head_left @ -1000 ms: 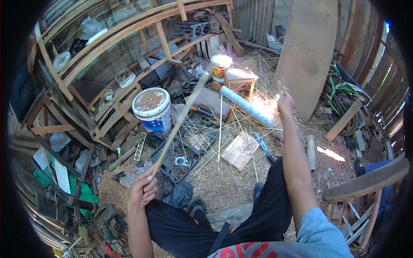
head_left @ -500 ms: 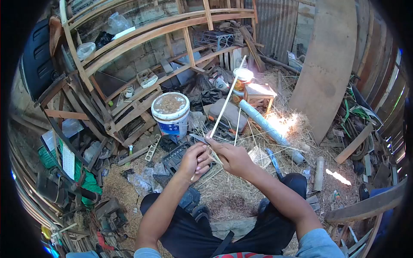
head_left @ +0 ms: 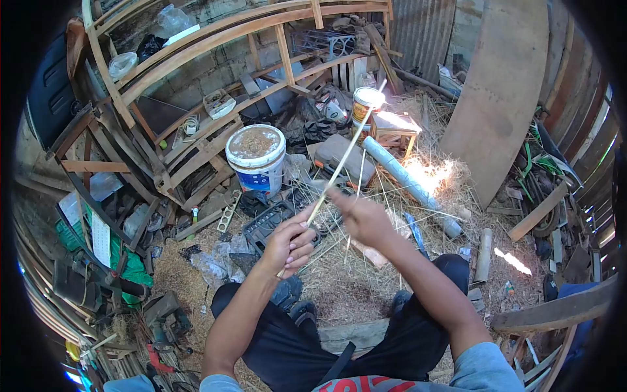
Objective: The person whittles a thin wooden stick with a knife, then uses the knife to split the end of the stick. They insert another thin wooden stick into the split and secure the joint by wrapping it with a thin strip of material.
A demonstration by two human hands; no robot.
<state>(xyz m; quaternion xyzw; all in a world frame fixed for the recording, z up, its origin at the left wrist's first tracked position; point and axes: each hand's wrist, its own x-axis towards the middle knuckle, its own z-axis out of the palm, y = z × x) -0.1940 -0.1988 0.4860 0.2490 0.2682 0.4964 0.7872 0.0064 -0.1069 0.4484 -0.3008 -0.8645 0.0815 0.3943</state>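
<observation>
A long, thin, pale bamboo strip [head_left: 343, 160] slants up and away from me, its far end in front of the paint bucket. My left hand [head_left: 289, 245] is closed around its near part, and the lower end shows below the palm. Just right of the strip is my right hand [head_left: 364, 221], its fingers curled and smeared by motion. The knife whose blade showed at this hand half a second ago is hidden now. Several other thin strips [head_left: 360, 176] and shavings lie on the ground beyond my hands.
A white bucket [head_left: 256, 160] stands front left, beside a dark tool case [head_left: 269, 225]. A blue-grey pipe [head_left: 405, 179] lies to the right near a small wooden stool [head_left: 395, 127]. A wide board [head_left: 499, 98] leans at the back right. Wooden frames [head_left: 215, 39] fill the back left.
My right hand has moved slightly right and up, away from my left hand. The knife blade no longer shows. My left hand keeps its hold on the strip, and the view has shifted slightly.
</observation>
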